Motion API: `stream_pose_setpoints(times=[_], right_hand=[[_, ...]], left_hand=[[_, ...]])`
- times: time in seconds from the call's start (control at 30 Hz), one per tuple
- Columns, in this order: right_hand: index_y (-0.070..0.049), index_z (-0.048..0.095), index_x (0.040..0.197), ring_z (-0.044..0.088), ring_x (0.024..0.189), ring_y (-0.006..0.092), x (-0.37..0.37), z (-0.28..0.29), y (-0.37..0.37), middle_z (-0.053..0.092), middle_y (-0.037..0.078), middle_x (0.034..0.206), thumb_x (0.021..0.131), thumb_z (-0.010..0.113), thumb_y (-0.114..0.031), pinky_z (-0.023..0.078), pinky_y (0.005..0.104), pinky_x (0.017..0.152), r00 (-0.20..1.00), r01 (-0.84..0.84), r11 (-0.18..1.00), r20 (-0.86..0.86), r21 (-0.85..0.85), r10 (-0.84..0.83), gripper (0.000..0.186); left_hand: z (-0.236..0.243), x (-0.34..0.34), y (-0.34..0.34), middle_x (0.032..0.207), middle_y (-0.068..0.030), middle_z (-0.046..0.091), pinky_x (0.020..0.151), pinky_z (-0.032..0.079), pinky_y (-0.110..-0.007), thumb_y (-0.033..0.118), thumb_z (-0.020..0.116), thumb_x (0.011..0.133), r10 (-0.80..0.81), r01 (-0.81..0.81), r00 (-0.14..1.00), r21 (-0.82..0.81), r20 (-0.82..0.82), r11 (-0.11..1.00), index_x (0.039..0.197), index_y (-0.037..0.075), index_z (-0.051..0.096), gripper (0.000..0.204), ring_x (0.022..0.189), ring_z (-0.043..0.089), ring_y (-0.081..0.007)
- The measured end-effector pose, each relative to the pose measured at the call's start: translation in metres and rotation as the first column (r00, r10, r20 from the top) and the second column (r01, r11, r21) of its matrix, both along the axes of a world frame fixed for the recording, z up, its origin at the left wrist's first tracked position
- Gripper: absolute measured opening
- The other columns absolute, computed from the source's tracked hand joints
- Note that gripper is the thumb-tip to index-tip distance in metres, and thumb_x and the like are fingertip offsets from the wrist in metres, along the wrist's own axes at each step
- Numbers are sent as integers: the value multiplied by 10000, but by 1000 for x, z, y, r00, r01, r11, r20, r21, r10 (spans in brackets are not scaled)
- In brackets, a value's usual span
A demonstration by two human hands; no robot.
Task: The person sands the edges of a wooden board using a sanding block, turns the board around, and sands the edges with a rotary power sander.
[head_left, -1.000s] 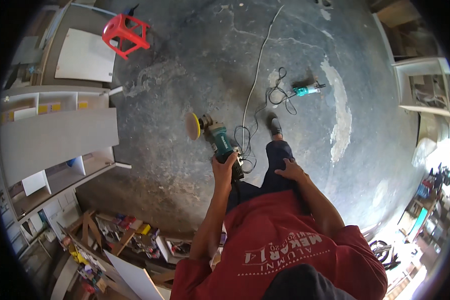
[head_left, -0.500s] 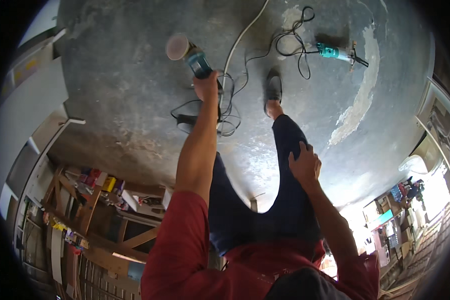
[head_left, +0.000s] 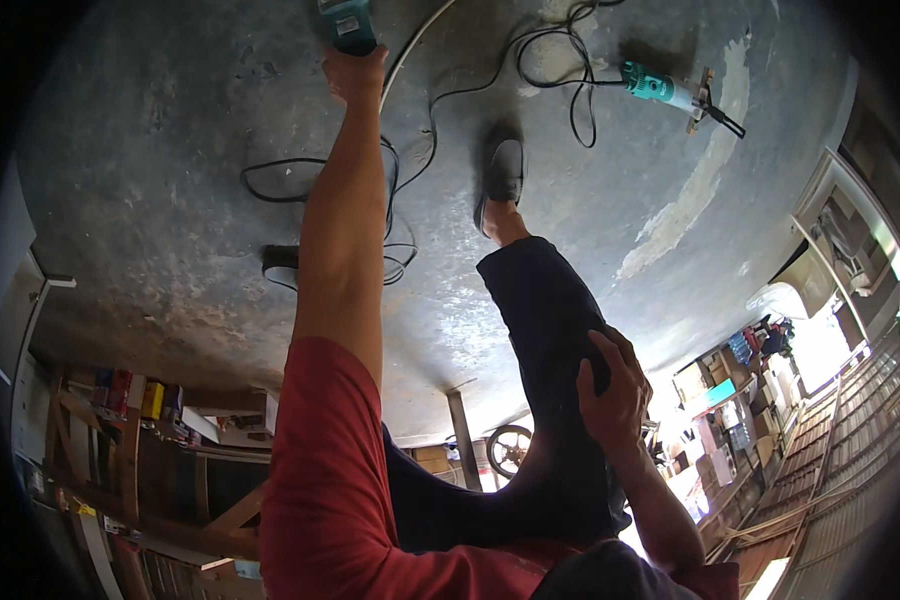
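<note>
At the far upper left, my left hand (head_left: 355,75) grips one end of a teal power tool (head_left: 348,22), whose front is cut off by the top edge. My left arm stretches straight out over the concrete floor. My right hand (head_left: 615,392) rests on my right leg in dark trousers (head_left: 550,310), its fingers somewhat apart and holding nothing. A black cord (head_left: 278,165) loops on the floor around and under my left forearm.
A second teal and silver power tool (head_left: 660,88) lies far right on the floor, its black cord (head_left: 585,95) coiled beside it. A pale cable (head_left: 400,60) crosses near my left hand. Wooden shelving (head_left: 130,450) stands left; a wheel (head_left: 508,450) and a post (head_left: 463,435) show behind my legs.
My left hand has moved farther out and left with the teal tool; its round disc has left the picture. The view has shifted, and my right hand stays on my leg.
</note>
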State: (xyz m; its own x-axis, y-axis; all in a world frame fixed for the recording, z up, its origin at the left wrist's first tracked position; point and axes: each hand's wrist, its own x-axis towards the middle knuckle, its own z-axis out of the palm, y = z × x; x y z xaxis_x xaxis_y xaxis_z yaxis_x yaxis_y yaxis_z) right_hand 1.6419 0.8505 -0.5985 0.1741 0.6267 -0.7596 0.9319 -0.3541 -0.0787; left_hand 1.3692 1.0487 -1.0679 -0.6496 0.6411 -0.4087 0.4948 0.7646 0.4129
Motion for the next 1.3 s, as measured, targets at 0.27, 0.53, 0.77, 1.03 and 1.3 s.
stream_pose_setpoints(times=[0.27,0.53,0.77,1.03,1.3], right_hand=[[-96,660,1284,646,1166,384,-8,2,-2,637,158,1332,927,643,-260,523,479,963,997,-81,996,15,25,81,394],[-59,647,1295,638,1129,468,-25,10,-5,676,246,1182,964,537,-495,507,559,974,898,-370,911,180,-184,401,558],[-75,353,1568,553,1302,476,-97,28,-27,553,365,1379,911,557,-605,446,512,1087,760,-625,656,-137,-424,636,869],[-45,694,1219,661,1116,429,-321,-10,-13,713,236,1164,913,603,-508,503,496,983,267,-964,260,-255,-63,929,561],[-94,683,1202,682,725,195,-595,65,-45,708,60,851,992,606,-374,505,367,558,352,-766,579,-570,280,742,358]], left_hand=[[39,-48,-112,1228,-263,639,995,499,-503,412,715,833,-147,156,975,-42,167,987,1314,-16,599,653,1175,604,-429],[298,-103,-443,1395,-253,600,1128,411,-481,491,672,855,63,363,796,-558,602,746,1459,20,514,782,1350,527,-402],[461,-128,-692,1164,-210,735,973,542,-438,615,725,833,506,-273,642,-444,576,853,1434,37,562,849,1103,698,-356],[521,-152,-764,1279,-230,686,1058,501,-432,436,761,796,842,-898,220,-236,492,372,1314,77,682,635,1244,628,-382],[514,-225,-793,1078,-213,747,893,559,-408,357,731,827,854,-996,-37,-91,520,12,1299,75,694,551,1029,715,-315]])
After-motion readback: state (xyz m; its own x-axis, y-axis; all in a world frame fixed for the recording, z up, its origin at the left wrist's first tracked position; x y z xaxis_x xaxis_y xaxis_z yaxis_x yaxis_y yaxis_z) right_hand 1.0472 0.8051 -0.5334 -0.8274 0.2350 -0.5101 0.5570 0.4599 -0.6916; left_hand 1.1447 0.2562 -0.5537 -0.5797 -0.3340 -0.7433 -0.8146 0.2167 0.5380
